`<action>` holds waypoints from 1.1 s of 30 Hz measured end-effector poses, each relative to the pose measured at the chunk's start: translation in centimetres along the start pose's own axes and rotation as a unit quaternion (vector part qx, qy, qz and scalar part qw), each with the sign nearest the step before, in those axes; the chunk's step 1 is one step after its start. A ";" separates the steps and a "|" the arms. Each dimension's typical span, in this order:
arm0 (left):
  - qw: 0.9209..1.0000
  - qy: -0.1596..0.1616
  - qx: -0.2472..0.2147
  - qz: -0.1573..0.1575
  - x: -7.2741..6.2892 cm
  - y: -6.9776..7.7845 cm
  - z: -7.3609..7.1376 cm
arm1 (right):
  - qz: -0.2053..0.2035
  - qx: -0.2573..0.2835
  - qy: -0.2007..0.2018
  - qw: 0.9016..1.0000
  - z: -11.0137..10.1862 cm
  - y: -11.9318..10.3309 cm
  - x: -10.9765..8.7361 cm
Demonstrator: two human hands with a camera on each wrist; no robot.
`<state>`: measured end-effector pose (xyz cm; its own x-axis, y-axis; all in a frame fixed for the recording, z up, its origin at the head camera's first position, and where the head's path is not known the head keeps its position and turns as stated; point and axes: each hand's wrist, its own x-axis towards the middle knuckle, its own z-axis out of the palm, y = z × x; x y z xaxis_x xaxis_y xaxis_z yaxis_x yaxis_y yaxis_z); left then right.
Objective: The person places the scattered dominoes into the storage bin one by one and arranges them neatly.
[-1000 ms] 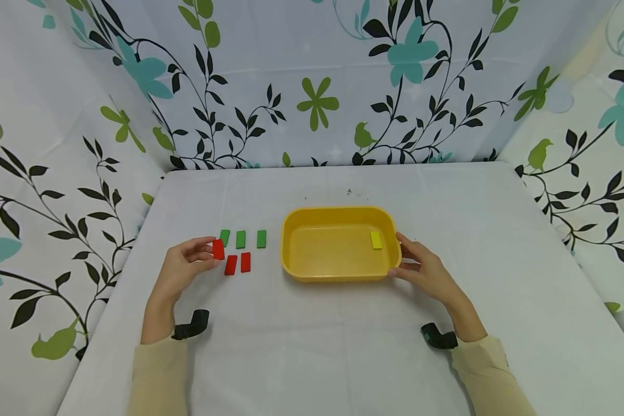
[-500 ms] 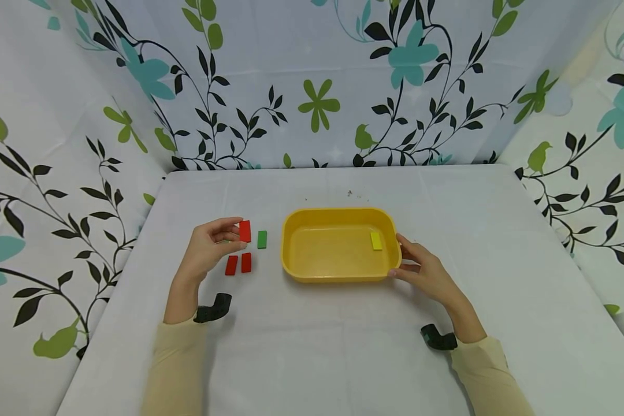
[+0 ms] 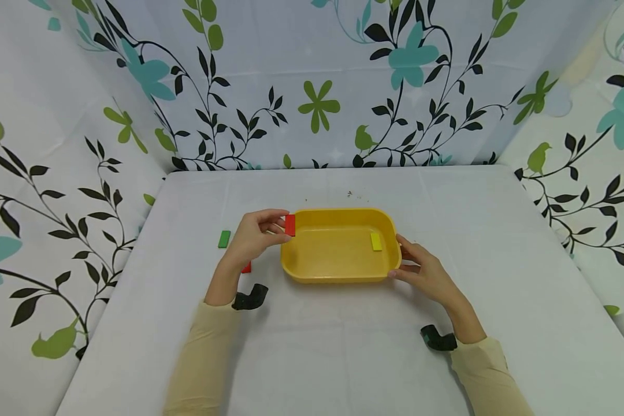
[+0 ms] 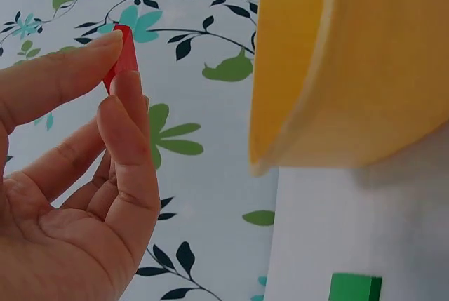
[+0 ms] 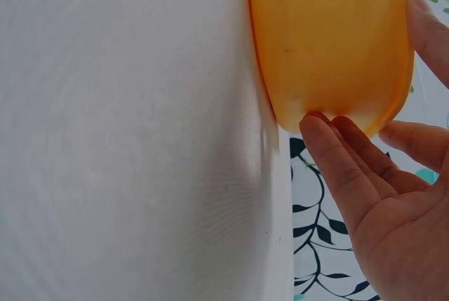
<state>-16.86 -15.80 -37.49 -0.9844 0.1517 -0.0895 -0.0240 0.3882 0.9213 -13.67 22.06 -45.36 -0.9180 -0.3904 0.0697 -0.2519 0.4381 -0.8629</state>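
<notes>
My left hand (image 3: 255, 234) pinches a red block (image 3: 290, 225) between thumb and fingertips, at the left end of a yellow tray (image 3: 338, 277). Seen from the left wrist, this red block (image 4: 125, 59) stands narrow side on, beside the tray's outer wall (image 4: 379, 69). At the opposite end, my right hand (image 3: 426, 271) holds the tray, thumb at its near corner and fingers along the end wall. The right wrist view has those fingertips (image 5: 316, 127) against the yellow wall (image 5: 330, 41). Inside the tray, near its right end, lies a yellow block (image 3: 376, 241).
A green block (image 3: 224, 239) lies on the white table left of my left hand. Another red block (image 3: 247, 268) peeks out beneath that hand, which hides other blocks. Patterned cloth (image 3: 317, 104) rises behind the table. A black strap piece (image 3: 251, 297) sits at each wrist.
My left hand has carried the red block rightward, over the green blocks, to the tray's left rim. My right hand and the tray have stayed in place.
</notes>
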 end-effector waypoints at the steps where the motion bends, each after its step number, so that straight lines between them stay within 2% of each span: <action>1: 1.000 -0.003 -0.004 0.004 0.3 0.1 0.4 | 0.001 -0.002 0.000 1.000 0.0 0.0 0.0; 7: 0.999 -0.021 -0.037 0.014 1.7 1.3 2.6 | 0.002 -0.010 0.003 1.000 0.0 0.0 0.0; 17: 0.999 -0.032 -0.027 0.011 4.1 2.8 6.5 | -0.003 -0.012 0.004 1.000 0.0 0.2 0.0; 26: 0.998 -0.045 -0.033 -0.016 5.7 3.6 9.7 | 0.001 -0.021 0.005 1.000 0.0 0.3 0.1; 33: 0.998 -0.043 -0.010 -0.037 6.7 3.6 12.5 | 0.006 -0.015 0.003 1.000 -0.1 0.2 0.1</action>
<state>-21.32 -2.06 -39.48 -0.9610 0.2011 -0.1900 -0.1012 0.3838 0.9179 -13.86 22.15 -45.50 -0.9227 -0.3803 0.0627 -0.2502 0.4673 -0.8480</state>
